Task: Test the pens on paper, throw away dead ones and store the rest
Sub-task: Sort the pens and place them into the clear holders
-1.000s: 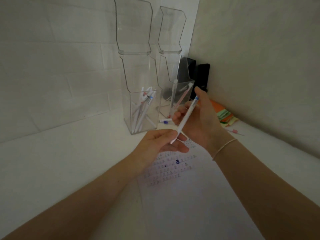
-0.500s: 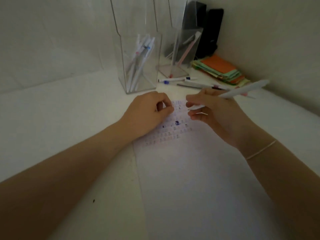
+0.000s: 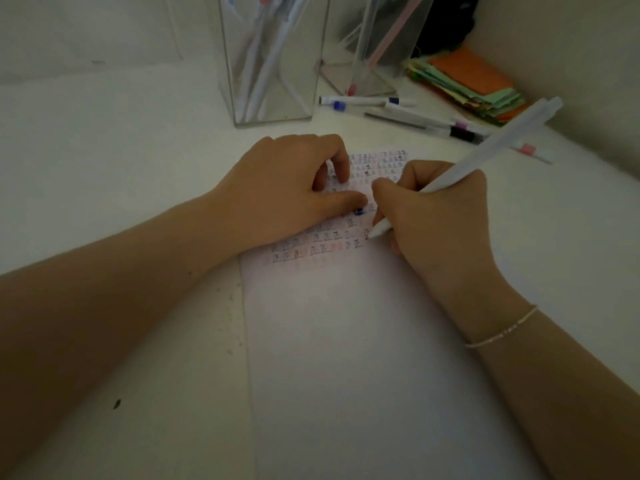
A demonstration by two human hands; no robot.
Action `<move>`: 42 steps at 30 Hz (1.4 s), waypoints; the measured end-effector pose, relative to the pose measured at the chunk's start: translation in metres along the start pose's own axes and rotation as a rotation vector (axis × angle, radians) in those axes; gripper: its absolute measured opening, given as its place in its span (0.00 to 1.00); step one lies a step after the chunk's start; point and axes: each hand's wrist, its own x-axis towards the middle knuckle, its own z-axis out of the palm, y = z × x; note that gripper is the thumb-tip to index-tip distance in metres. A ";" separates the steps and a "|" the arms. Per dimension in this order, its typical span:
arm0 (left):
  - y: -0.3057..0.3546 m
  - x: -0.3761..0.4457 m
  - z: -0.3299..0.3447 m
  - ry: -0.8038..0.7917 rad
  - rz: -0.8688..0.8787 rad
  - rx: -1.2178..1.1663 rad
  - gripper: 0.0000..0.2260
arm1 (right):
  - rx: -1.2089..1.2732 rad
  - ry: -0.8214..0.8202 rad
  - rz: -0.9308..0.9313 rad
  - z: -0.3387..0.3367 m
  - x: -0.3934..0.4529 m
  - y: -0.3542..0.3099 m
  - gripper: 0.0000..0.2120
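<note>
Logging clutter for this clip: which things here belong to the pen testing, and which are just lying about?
In the job: white pen in right hand; paper under left hand; loose pens; clear pen box; second clear box.

Lying about: coloured paper stack; dark thing behind it.

Testing a white pen on marked paper

The right hand [image 3: 440, 216] grips a white pen [image 3: 485, 157], tip on the paper [image 3: 346, 323]. Just left of it the left hand [image 3: 294, 188] presses the sheet. Beyond both hands stand clear holders [image 3: 270, 64], loose pens [image 3: 398, 114] lying beside them.
</note>
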 end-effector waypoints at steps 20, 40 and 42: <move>0.000 0.000 -0.001 -0.011 -0.012 0.013 0.16 | -0.061 -0.008 -0.058 0.001 -0.001 -0.002 0.13; 0.006 -0.004 -0.003 0.158 0.318 0.304 0.16 | 0.511 0.010 0.179 -0.010 0.003 -0.003 0.18; 0.014 -0.006 -0.007 0.169 0.400 0.231 0.19 | 0.657 0.011 0.230 -0.013 0.004 -0.004 0.18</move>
